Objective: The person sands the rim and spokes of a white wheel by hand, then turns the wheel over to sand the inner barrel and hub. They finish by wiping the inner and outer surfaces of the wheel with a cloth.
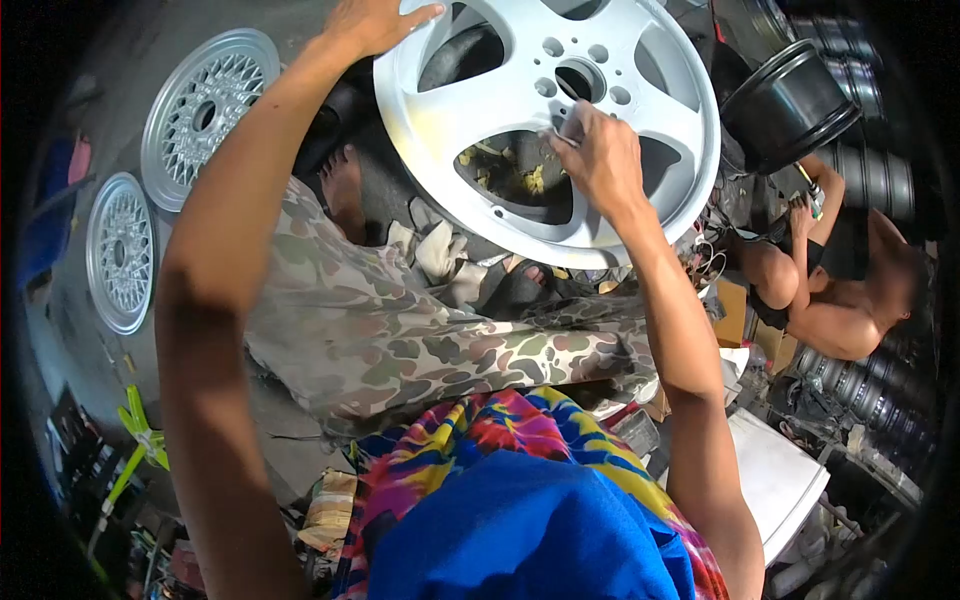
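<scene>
A large white alloy wheel with broad spokes stands tilted in front of me, yellowish patches on its left side. My left hand grips its upper left edge, thumb across the face; the other fingers are partly cut off by the frame. Over the spokes below the centre hole is my right hand, fingers pinched together. A small greyish piece seems to be between those fingers, slightly blurred, and I cannot make out what it is.
Two silver mesh wheel faces lie at left. A person sits at right, holding a tool near a dark wheel barrel. More rims are stacked behind. A white box and a green star-shaped part are nearer.
</scene>
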Demonstrator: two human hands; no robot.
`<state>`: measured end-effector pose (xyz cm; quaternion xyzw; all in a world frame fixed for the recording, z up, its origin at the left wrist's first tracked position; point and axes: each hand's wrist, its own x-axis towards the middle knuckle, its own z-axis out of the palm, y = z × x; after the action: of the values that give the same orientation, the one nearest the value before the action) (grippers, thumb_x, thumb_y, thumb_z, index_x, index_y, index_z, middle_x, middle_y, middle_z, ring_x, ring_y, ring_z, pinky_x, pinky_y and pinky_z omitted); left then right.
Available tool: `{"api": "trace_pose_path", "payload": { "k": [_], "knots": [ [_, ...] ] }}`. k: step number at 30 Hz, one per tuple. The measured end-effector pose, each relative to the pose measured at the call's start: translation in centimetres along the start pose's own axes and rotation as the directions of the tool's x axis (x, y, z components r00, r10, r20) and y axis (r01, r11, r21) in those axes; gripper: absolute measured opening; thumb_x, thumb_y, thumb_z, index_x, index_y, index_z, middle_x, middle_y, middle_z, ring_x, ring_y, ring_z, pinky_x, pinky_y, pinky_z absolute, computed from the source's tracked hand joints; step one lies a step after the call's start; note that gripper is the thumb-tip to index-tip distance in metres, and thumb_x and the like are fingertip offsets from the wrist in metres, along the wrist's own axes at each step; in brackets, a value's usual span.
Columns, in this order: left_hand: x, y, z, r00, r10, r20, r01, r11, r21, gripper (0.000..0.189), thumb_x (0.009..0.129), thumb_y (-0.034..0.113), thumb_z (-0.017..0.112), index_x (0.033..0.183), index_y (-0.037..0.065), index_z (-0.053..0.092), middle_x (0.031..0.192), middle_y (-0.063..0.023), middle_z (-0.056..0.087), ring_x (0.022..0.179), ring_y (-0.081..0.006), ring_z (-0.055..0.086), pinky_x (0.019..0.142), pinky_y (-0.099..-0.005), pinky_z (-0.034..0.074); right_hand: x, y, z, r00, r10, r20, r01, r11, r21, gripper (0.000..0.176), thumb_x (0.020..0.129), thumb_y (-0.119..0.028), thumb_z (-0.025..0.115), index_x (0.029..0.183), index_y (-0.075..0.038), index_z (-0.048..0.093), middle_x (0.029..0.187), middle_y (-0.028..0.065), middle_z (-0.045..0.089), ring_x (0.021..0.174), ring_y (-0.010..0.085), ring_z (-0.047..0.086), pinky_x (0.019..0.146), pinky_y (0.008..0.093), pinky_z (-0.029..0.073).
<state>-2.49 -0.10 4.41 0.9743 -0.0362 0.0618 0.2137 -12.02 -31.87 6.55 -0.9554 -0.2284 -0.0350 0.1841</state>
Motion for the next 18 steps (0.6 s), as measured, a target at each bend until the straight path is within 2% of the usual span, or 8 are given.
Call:
{"api": "trace_pose_path", "payload": {
  "k": [4,6,9,10,12,14,16,18],
  "knots": [
    [0.1,-0.2,0.5,0.999,-0.033,0.013,0.035,0.987,-0.158,0.058,0.098,0.049,0.056,0.132,0.001,0.056,0.132,-0.0282,0.06,0.126,-0.0467,0.054,0.106,-0.0529,0.043,-3.1,-0.4,-2.4,0.965,0.22,0.14,-0.221,0.975,-0.003,0.027,0.079,-0.02,0.081,0.084,0.0,0.063,0.07,0.0215,0.066,0.071,0.0447,0.067,0.066,0.0517,0.051],
    [1.0,-0.4,1.9,0.999,-0.036,0.006,0.036,0.986,-0.165,0.057,0.1,0.048,0.054,0.132,0.001,0.054,0.132,-0.029,0.059,0.126,-0.048,0.053,0.106,-0.0538,0.043,-1.7,0.2,-2.1,0.965,0.221,0.145,-0.225,0.974,0.009,0.027,0.079,-0.021,0.081,0.085,-0.001,0.064,0.071,0.0209,0.066,0.074,0.0437,0.067,0.068,0.051,0.051],
    [1.3,0.1,3.4,0.989,-0.15,0.007,0.149,0.967,-0.205,0.056,0.102,0.048,0.05,0.132,0.001,0.05,0.132,-0.0301,0.059,0.126,-0.0502,0.052,0.105,-0.0552,0.042,2.7,0.7,-0.5,0.965,-0.17,0.197,0.159,0.985,0.069,0.026,0.081,-0.019,0.079,0.089,-0.001,0.063,0.076,0.019,0.067,0.079,0.0423,0.067,0.071,0.0489,0.052],
    [1.2,0.3,3.5,0.967,-0.254,0.028,0.253,0.939,-0.233,0.056,0.103,0.048,0.049,0.133,0.001,0.048,0.132,-0.0304,0.059,0.125,-0.051,0.052,0.105,-0.0557,0.042,2.8,0.8,-0.1,0.965,-0.173,0.195,0.163,0.984,0.069,0.026,0.081,-0.019,0.079,0.089,-0.001,0.063,0.076,0.019,0.067,0.079,0.0423,0.067,0.071,0.0489,0.052],
    [1.5,-1.1,4.8,0.975,-0.221,-0.005,0.213,0.946,-0.245,0.055,0.103,0.047,0.047,0.133,0.001,0.046,0.131,-0.0312,0.059,0.125,-0.0518,0.052,0.105,-0.0561,0.041,2.4,0.7,0.4,0.942,-0.321,0.097,0.32,0.947,0.027,0.025,0.081,-0.018,0.078,0.09,0.0,0.063,0.077,0.0193,0.066,0.08,0.0421,0.067,0.07,0.0494,0.052],
    [1.7,-1.8,5.2,0.98,-0.196,-0.041,0.18,0.951,-0.253,0.054,0.104,0.047,0.046,0.134,0.001,0.045,0.131,-0.032,0.058,0.125,-0.0527,0.051,0.105,-0.0566,0.041,0.4,0.5,-0.7,0.968,-0.24,0.078,0.241,0.971,-0.007,0.026,0.08,-0.018,0.08,0.09,0.0,0.063,0.076,0.0192,0.067,0.079,0.0429,0.067,0.069,0.0494,0.053],
    [1.2,-1.1,5.0,0.967,-0.254,-0.008,0.242,0.932,-0.271,0.051,0.105,0.046,0.045,0.131,0.002,0.047,0.131,-0.0332,0.057,0.125,-0.0523,0.051,0.104,-0.0573,0.041,-1.0,0.2,-2.0,0.964,0.169,0.207,-0.168,0.985,-0.021,0.028,0.08,-0.019,0.08,0.088,0.0,0.061,0.076,0.0183,0.068,0.077,0.044,0.066,0.069,0.0491,0.053],
    [1.6,-1.9,5.8,0.974,-0.225,0.001,0.215,0.928,-0.304,0.049,0.105,0.045,0.044,0.129,0.002,0.049,0.131,-0.0331,0.057,0.125,-0.0519,0.051,0.104,-0.0575,0.04,-0.5,0.6,-1.1,0.984,0.11,0.138,-0.109,0.994,-0.013,0.028,0.08,-0.019,0.081,0.088,-0.001,0.062,0.074,0.0181,0.069,0.075,0.0437,0.067,0.068,0.0482,0.054]
  ]
}}
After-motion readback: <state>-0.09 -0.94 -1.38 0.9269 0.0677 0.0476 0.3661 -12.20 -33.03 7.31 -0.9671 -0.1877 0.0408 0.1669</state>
